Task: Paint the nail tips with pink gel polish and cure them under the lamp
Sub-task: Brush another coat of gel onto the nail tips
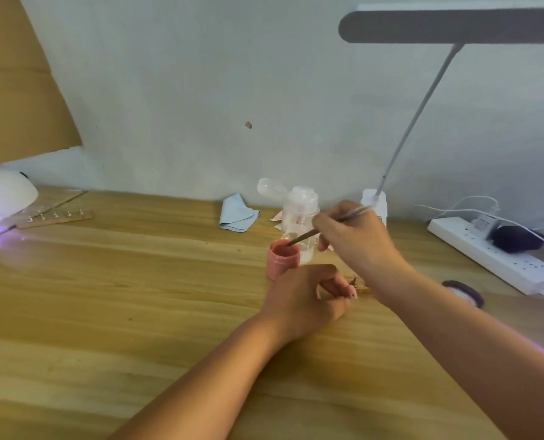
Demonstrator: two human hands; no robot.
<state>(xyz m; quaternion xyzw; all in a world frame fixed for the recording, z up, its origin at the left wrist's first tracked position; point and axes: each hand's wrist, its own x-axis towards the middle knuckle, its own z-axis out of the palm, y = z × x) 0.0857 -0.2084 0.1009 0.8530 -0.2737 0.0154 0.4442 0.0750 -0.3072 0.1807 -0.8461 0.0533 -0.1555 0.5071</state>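
While in jar (pixel 280 263), brush (pixel 302 235) in hand (pixel 356 241)

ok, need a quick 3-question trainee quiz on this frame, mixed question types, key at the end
1. True or false: the tip of the brush is dipped into the open pink gel polish jar.
2. Multiple choice: the right hand grips A) the pink gel polish jar, B) the brush, C) a nail file.
3. Fill in: the curing lamp, glowing purple, sits at the far ____ side of the wooden table.

Key: 1 true; 2 B; 3 left.
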